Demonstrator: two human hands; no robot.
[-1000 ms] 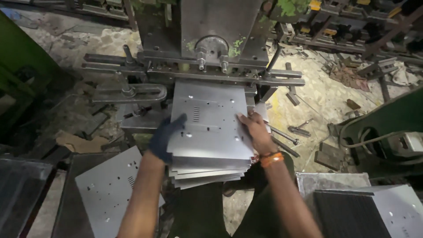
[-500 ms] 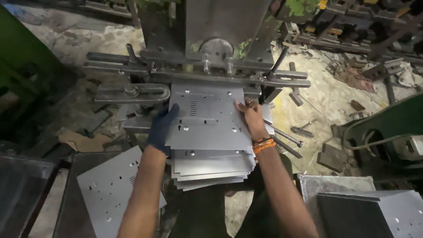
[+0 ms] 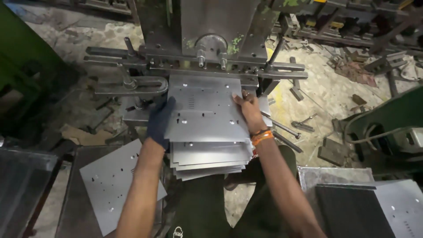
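**Top sheet pushed further into the press**

My left hand (image 3: 159, 121), in a dark glove, grips the left edge of the top thin grey punched steel sheet (image 3: 202, 110); my bare right hand (image 3: 247, 110), orange band at the wrist, clamps fingers over its right edge. Compared with a second ago, the sheet's far edge now sits under the grey press bed (image 3: 198, 66), further forward off the stack of matching sheets (image 3: 211, 161) on my lap. So feeding looks under way, sheet not seated yet. More punched sheets (image 3: 114, 185) lie on the dark tray at my left.
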